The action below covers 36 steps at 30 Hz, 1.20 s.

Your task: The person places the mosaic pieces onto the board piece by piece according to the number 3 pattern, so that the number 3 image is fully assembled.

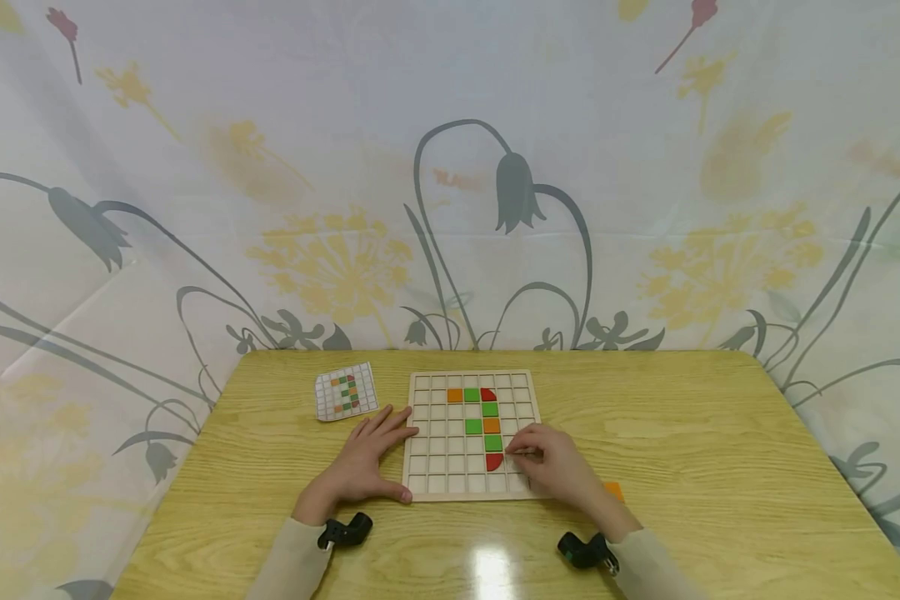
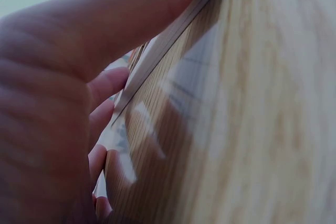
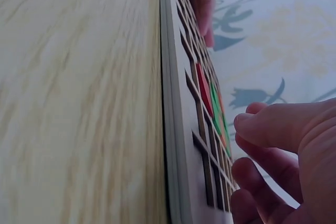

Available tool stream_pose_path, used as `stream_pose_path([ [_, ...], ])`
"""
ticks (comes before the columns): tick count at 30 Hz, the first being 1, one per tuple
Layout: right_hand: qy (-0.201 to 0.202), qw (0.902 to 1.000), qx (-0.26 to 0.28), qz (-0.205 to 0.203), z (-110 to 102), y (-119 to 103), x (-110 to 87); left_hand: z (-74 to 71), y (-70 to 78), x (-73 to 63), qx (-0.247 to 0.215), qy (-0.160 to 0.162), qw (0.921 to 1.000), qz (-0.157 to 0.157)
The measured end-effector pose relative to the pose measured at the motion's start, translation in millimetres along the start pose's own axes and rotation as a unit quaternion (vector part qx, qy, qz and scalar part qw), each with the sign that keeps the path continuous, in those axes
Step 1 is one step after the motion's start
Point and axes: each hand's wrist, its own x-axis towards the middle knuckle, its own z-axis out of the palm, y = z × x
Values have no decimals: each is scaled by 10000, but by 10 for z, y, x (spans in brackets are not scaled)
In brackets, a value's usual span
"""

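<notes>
A wooden grid board point(image 1: 437, 469) lies on the table, with orange, green and red tiles in several of its cells. My left hand point(image 1: 363, 458) rests at the board's left side, fingers spread over the edge and thumb at the near corner. My right hand point(image 1: 562, 467) is over the board's right part, its thumb and fingertips close together just right of the lowest red rounded tile point(image 1: 493, 462). In the right wrist view, the fingers of that hand point(image 3: 273, 129) are loosely bent, and no tile shows between them.
Beyond the left hand lies a small card point(image 1: 345, 392) printed with a grid and a coloured tile pattern. An orange tile point(image 1: 614, 492) on the table is partly hidden by the right wrist. A flower-patterned cloth point(image 1: 450, 183) hangs behind the wooden table point(image 1: 690, 433).
</notes>
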Motion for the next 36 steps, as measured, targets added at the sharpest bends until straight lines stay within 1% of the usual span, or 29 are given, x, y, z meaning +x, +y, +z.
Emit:
stream_pose_path([
  [6,55,9998,-163,133,-140,103,-125,-4,6,-4,22,31,10000,44],
  [12,103,9996,-259,-37,-277,203,-289,1,-9,-11,7,49,10000,54],
  [16,147,9989,-409,-162,-385,227,-389,5,-18,-11,3,59,10000,65],
  [22,59,9974,-652,-301,-535,263,-534,6,-22,-10,23,92,9999,130],
  [27,-13,9960,-756,-476,-597,333,-651,12,-28,-5,19,67,9999,132],
  [32,-150,9967,-662,-449,-642,409,-788,21,-35,3,16,28,10000,74],
  [36,-174,9984,-382,-390,-672,443,-865,23,-38,6,21,34,10000,66],
])
